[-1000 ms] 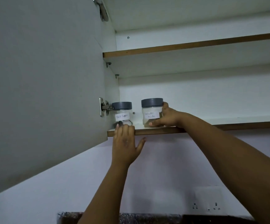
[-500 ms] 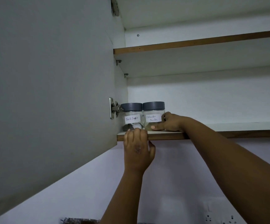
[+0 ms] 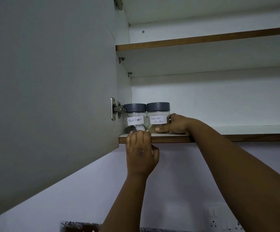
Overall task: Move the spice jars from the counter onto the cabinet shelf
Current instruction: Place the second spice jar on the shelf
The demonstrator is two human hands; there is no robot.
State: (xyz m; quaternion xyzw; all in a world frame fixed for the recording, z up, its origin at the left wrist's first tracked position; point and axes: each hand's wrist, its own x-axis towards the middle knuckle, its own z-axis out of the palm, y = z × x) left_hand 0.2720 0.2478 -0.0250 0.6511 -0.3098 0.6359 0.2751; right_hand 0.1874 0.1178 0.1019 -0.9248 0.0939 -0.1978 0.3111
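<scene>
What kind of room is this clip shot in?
Most likely a home kitchen: an open wall cabinet with a shelf bearing labelled spice jars, Black Pepper and Coriander Powder.

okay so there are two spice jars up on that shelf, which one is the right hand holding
The Coriander Powder jar, the right-hand one of the pair. The right hand wraps its side, while the Black Pepper jar stands touching it, nearer the hinge.

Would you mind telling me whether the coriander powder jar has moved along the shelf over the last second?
Yes. The coriander powder jar has slid left along the shelf and now stands against the black pepper jar, where a gap showed before.
</scene>
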